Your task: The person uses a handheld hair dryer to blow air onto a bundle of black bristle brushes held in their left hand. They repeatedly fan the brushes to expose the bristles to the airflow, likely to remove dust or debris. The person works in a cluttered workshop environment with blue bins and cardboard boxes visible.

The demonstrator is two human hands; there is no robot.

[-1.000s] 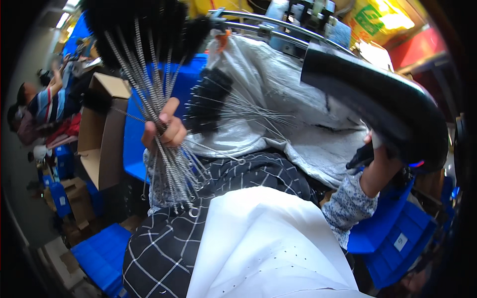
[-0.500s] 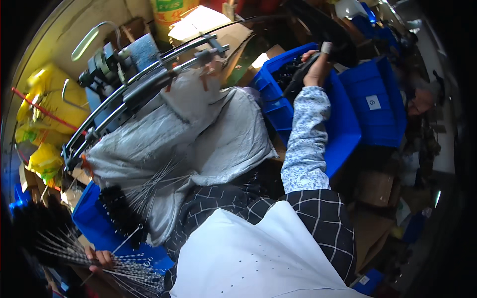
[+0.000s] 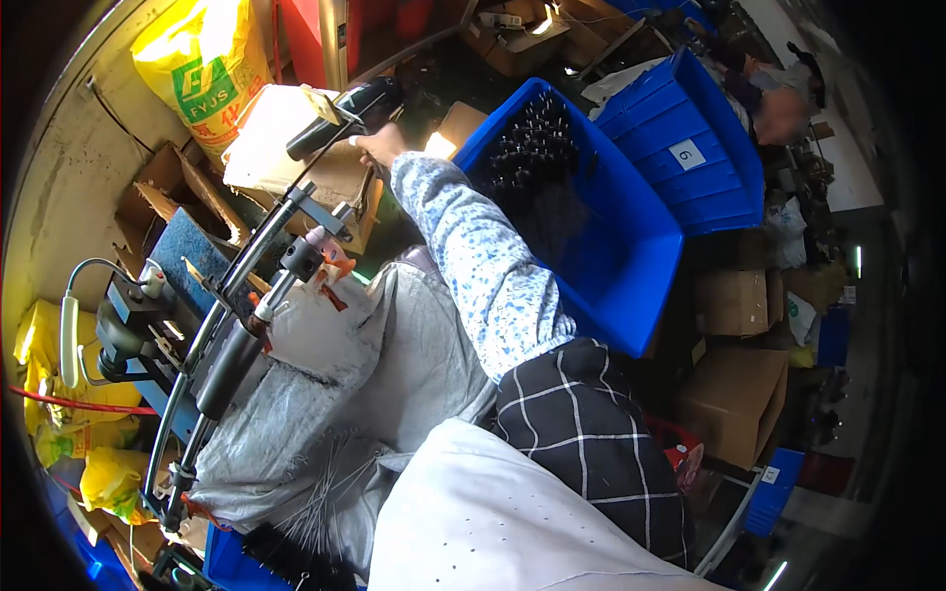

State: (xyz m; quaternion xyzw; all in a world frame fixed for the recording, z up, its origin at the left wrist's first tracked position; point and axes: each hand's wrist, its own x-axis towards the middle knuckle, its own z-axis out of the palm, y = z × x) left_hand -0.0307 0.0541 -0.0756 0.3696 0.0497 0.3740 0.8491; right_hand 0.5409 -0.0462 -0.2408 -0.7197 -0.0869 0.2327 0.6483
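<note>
My right hand [image 3: 382, 148] is stretched out ahead, closed around what looks like a black hair dryer [image 3: 345, 118]. A finger or thumb of it has a white cover at the tip. The dryer is over a cardboard box [image 3: 281, 148], beside the end of a curved metal rail [image 3: 236, 271]. My left hand is out of view. At the lower left, black-bristled wire brushes [image 3: 296, 557] lie with their thin wire stems [image 3: 320, 497] against a grey-white woven sack [image 3: 414, 335]. More black brushes [image 3: 532, 138] fill the far part of a blue bin [image 3: 631, 271] right of my arm.
Another blue bin [image 3: 680, 148] stands tilted behind the first. A machine with a lamp [image 3: 69, 340] is at left, near yellow bags [image 3: 113, 483]. Cardboard boxes [image 3: 734, 394] sit at right. A person [image 3: 783, 108] is at the far right.
My right hand has swung left with the hair dryer, from above the blue bin to above the cardboard box. My left hand, which held a bundle of wire-stemmed brushes, has left the view. The view has turned.
</note>
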